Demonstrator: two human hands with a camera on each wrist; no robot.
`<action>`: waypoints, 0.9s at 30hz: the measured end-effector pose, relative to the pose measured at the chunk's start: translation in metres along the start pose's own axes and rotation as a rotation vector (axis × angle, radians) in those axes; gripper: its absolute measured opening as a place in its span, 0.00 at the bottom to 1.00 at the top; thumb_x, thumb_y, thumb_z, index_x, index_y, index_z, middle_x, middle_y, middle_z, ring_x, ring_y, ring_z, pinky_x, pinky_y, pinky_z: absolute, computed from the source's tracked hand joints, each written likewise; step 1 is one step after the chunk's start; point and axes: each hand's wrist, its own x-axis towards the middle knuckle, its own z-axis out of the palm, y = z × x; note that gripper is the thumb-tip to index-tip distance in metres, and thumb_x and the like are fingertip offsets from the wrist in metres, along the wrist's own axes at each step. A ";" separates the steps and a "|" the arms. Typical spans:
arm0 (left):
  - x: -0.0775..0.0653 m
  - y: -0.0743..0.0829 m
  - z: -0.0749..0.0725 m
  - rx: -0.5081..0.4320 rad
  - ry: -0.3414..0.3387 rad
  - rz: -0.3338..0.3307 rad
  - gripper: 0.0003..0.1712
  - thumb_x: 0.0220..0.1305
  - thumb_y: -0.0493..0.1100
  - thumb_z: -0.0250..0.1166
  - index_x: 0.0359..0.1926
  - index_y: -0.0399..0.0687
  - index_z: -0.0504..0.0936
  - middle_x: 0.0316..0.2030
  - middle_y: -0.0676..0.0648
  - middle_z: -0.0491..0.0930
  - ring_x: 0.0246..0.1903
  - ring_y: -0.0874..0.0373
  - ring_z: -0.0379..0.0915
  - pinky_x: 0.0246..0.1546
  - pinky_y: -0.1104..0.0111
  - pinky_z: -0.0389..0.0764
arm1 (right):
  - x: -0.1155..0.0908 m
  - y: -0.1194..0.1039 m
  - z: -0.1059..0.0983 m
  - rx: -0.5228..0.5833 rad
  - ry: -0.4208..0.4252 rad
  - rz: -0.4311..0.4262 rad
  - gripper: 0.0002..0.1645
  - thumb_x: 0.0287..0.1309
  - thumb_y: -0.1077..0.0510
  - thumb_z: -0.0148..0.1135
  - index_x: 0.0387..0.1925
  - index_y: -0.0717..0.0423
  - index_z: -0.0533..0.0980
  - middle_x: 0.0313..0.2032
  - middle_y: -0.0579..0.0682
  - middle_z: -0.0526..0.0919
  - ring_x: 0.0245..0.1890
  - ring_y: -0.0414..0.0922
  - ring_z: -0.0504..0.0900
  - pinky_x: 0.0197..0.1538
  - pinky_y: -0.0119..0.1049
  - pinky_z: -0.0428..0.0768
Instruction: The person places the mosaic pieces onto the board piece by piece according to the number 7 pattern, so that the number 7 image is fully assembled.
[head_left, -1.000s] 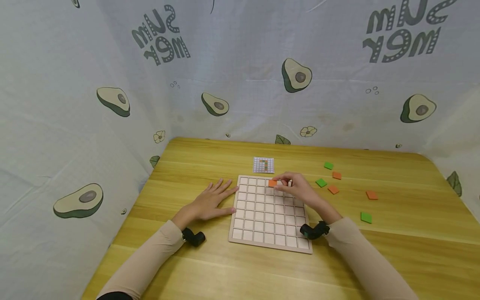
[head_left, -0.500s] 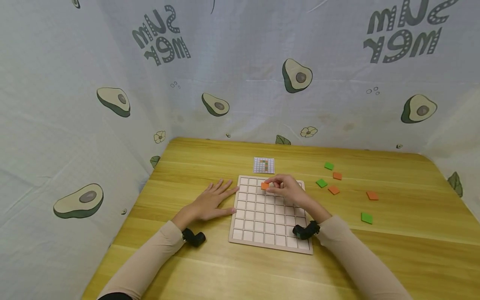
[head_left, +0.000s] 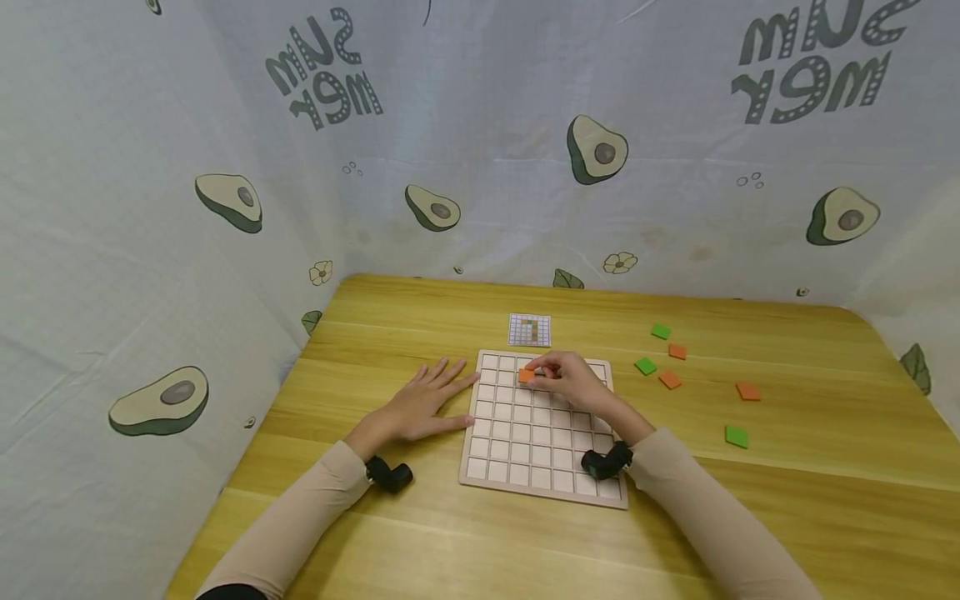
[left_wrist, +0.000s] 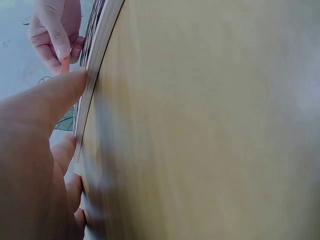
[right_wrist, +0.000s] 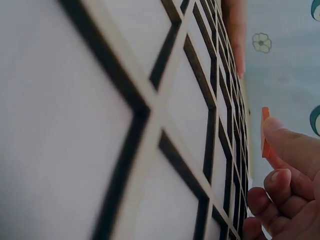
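My right hand (head_left: 572, 380) pinches an orange square tile (head_left: 527, 376) between thumb and fingertips. It holds the tile over the upper rows of a pale wooden grid board (head_left: 520, 431). In the right wrist view the tile (right_wrist: 265, 132) stands edge-on, a small gap away from the board's face. My left hand (head_left: 425, 403) lies flat with spread fingers at the board's left side. Its thumb and fingertips touch the board's edge (left_wrist: 95, 65) in the left wrist view. Behind the board lies a small printed card (head_left: 529, 330) showing a grid with coloured squares.
Right of the board, loose green tiles (head_left: 645, 366) and orange tiles (head_left: 670, 380) lie scattered on the wooden table (head_left: 390, 533). One green tile (head_left: 737, 436) lies nearer the front. A patterned curtain (head_left: 495, 150) hangs behind the table and down both sides.
My right hand has moved left and slightly toward me over the board, carrying the orange tile from the top row. The left hand has stayed where it was.
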 end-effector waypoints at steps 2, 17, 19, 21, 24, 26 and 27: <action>0.000 0.000 0.000 0.001 0.002 0.002 0.45 0.70 0.72 0.47 0.80 0.63 0.48 0.79 0.46 0.39 0.76 0.42 0.31 0.73 0.46 0.35 | 0.001 0.000 0.000 -0.009 -0.002 0.003 0.14 0.63 0.65 0.66 0.48 0.70 0.81 0.22 0.48 0.65 0.24 0.44 0.62 0.31 0.32 0.62; 0.000 0.001 -0.001 -0.003 -0.016 -0.014 0.46 0.69 0.74 0.45 0.80 0.64 0.46 0.79 0.48 0.37 0.76 0.44 0.28 0.73 0.48 0.33 | 0.002 0.000 0.003 -0.059 0.004 0.052 0.13 0.61 0.65 0.68 0.47 0.67 0.82 0.22 0.48 0.67 0.24 0.44 0.64 0.30 0.33 0.63; 0.000 0.001 0.000 -0.004 -0.015 -0.015 0.46 0.69 0.74 0.46 0.80 0.65 0.46 0.79 0.48 0.37 0.76 0.45 0.28 0.73 0.48 0.33 | 0.002 0.000 0.004 -0.061 0.006 0.055 0.13 0.61 0.65 0.68 0.47 0.67 0.82 0.22 0.48 0.67 0.24 0.44 0.64 0.30 0.33 0.63; 0.000 0.001 0.000 -0.002 -0.016 -0.018 0.45 0.70 0.74 0.45 0.80 0.65 0.45 0.79 0.49 0.37 0.76 0.45 0.28 0.73 0.48 0.33 | 0.002 0.000 0.004 -0.063 0.008 0.056 0.13 0.61 0.65 0.68 0.47 0.67 0.82 0.22 0.48 0.67 0.25 0.44 0.63 0.31 0.33 0.62; 0.000 0.001 0.000 -0.005 -0.008 -0.012 0.45 0.70 0.73 0.46 0.80 0.64 0.46 0.79 0.48 0.38 0.76 0.44 0.29 0.73 0.47 0.34 | 0.002 0.001 0.004 -0.068 0.015 0.054 0.13 0.61 0.65 0.68 0.47 0.67 0.83 0.22 0.48 0.67 0.25 0.44 0.64 0.31 0.33 0.62; 0.000 0.001 0.000 -0.005 -0.008 -0.010 0.45 0.70 0.73 0.46 0.80 0.63 0.46 0.79 0.47 0.38 0.76 0.44 0.29 0.73 0.47 0.34 | 0.002 0.001 0.004 -0.068 0.019 0.055 0.13 0.61 0.65 0.68 0.46 0.67 0.83 0.21 0.48 0.67 0.24 0.44 0.63 0.31 0.33 0.62; 0.000 0.001 0.000 -0.006 -0.006 -0.008 0.45 0.70 0.73 0.46 0.80 0.63 0.47 0.79 0.47 0.38 0.76 0.44 0.30 0.73 0.47 0.34 | 0.003 0.001 0.005 -0.068 0.020 0.056 0.13 0.61 0.65 0.69 0.46 0.66 0.83 0.21 0.48 0.67 0.24 0.44 0.64 0.31 0.33 0.63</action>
